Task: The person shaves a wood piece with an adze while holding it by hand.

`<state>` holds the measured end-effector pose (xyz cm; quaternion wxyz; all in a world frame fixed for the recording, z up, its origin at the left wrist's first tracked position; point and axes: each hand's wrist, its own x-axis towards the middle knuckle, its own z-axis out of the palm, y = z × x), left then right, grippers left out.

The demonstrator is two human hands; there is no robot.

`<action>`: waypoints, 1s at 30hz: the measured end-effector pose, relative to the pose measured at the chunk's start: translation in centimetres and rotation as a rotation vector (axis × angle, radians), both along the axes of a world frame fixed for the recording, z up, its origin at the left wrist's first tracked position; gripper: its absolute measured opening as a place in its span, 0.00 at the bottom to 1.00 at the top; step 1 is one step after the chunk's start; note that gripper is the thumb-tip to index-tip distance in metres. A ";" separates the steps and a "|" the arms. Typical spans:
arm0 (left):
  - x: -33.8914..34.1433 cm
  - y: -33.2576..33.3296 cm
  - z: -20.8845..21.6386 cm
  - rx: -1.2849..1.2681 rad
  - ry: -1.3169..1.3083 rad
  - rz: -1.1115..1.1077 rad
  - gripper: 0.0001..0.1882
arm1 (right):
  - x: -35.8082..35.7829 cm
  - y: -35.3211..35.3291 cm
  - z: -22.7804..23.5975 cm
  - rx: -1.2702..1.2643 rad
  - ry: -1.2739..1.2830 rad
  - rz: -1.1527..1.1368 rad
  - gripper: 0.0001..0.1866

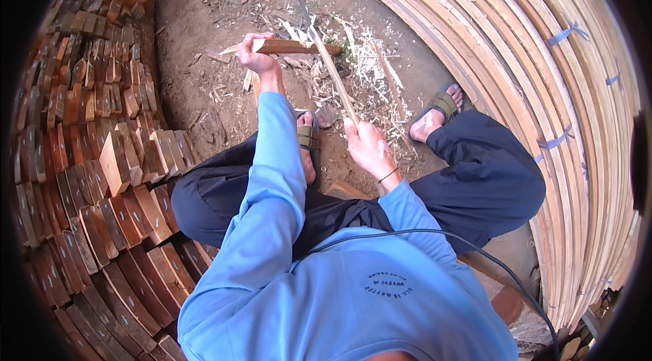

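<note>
Held out in front of me, my left hand [260, 57] is closed around one end of a short piece of wood [288, 46], which points to the right. My right hand [371, 146] grips the lower end of a long pale wooden handle [331, 70]. From its far end runs a narrow dark blade [299, 1], so the tool looks like a long-handled knife. The handle crosses the right part of the wood in this view; whether they touch I cannot tell. Pale wood shavings [372, 69] lie on the ground beneath and beyond them.
Stacked wooden blocks [125, 215] rise along my left side. Long bent wooden strips [543, 82], tied with bluish bands [568, 33], line the right. My sandalled feet [308, 147] rest on the dirt ground [193, 55]. A black cable [468, 242] runs across my shirt.
</note>
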<state>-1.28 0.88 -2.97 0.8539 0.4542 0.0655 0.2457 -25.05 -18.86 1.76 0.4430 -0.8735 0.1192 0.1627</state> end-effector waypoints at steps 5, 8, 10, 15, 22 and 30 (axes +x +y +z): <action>-0.1 0.1 0.1 -0.063 0.002 0.027 0.16 | 0.0 0.2 0.1 0.018 0.122 0.040 0.28; -0.2 0.0 0.1 -0.042 0.028 0.019 0.15 | -0.2 0.2 0.0 0.060 0.043 -0.001 0.30; -0.1 0.0 0.0 -0.022 0.007 0.011 0.15 | -0.2 0.2 -0.2 0.162 -0.150 -0.149 0.31; -0.1 0.3 -0.3 -0.043 0.004 0.043 0.15 | -0.1 0.2 -0.6 -0.031 0.214 0.013 0.33; -0.1 0.1 0.0 -0.018 0.017 0.016 0.16 | -1.0 0.6 -0.9 0.070 -0.081 -0.052 0.32; -0.3 0.1 -0.1 0.058 -0.002 0.021 0.16 | -0.9 0.0 -1.0 0.082 -0.196 -0.165 0.30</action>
